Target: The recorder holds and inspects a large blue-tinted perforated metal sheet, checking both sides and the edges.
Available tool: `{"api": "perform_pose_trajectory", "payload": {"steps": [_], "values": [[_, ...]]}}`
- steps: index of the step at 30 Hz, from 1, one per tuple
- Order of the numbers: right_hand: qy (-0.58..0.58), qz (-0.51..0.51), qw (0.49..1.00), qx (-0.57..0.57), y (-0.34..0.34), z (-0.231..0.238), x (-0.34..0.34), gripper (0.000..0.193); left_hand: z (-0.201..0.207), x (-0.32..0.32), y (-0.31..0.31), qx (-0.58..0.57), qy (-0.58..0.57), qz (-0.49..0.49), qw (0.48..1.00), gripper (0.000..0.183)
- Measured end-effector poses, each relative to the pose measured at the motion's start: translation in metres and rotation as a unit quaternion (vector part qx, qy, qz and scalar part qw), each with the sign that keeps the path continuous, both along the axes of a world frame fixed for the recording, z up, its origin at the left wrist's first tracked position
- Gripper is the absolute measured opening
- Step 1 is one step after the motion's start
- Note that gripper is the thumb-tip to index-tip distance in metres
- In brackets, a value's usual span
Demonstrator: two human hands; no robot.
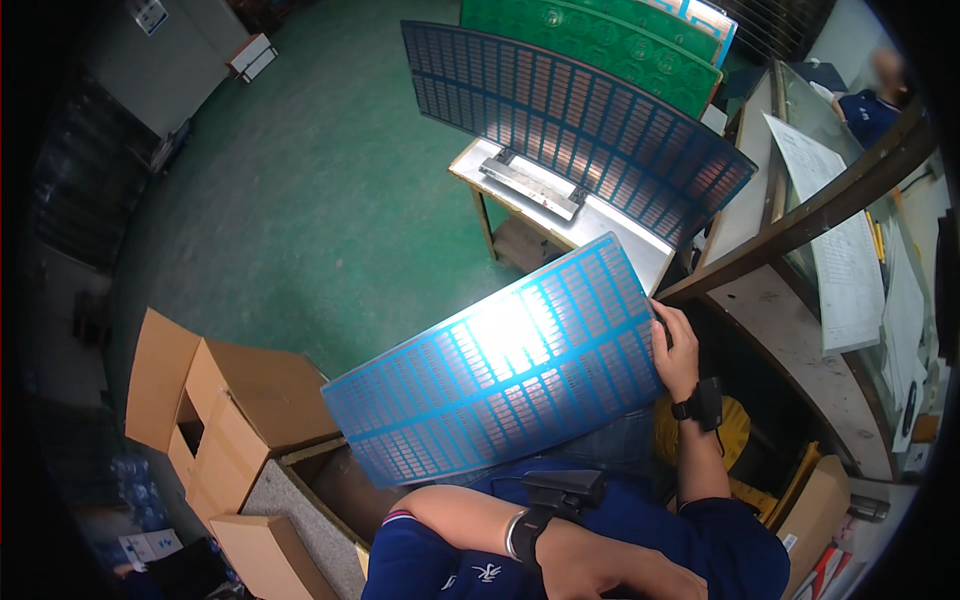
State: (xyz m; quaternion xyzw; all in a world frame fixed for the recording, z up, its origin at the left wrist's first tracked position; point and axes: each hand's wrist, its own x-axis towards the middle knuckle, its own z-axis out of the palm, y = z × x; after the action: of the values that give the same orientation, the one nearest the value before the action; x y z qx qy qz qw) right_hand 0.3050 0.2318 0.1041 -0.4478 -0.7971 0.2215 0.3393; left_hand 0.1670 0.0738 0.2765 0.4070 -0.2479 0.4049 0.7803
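Observation:
My right hand (pixel 678 350) grips the right edge of a large, thin circuit board panel (pixel 590 375), blue with rows of small metallic rectangles. The panel lies tilted in front of my body, with bright glare on its upper middle. My left arm is bent across my torso. My left hand (pixel 625 575) is at the lower edge of the view, away from the panel, its fingers mostly cut off. Beyond, a similar dark panel (pixel 560 110) stands upright behind a metal bar fixture (pixel 530 187) on a small white table (pixel 625 240).
Green panels (pixel 600 45) stand behind the dark one. At left are an open cardboard box (pixel 270 385) and a grey padded edge (pixel 290 520). On the right, papers (pixel 850 270) lie on a glass-topped desk behind a curved brown frame (pixel 800 235). A person (pixel 870 110) is at far right.

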Motion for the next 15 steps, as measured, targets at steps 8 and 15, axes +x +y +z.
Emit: {"api": "perform_pose_trajectory", "payload": {"steps": [8, 15], "values": [[0.000, -0.003, 1.000, -0.010, -0.0004, 0.0032, -0.0007, 0.028, 0.0019, -0.0105, 0.0031, -0.051, 0.047, -0.037, 0.997, 0.053], [0.001, -0.001, 1.000, -0.014, 0.0000, 0.0028, -0.0007, 0.028, 0.0024, -0.0118, 0.0054, -0.084, 0.034, -0.033, 0.995, 0.038]]}}
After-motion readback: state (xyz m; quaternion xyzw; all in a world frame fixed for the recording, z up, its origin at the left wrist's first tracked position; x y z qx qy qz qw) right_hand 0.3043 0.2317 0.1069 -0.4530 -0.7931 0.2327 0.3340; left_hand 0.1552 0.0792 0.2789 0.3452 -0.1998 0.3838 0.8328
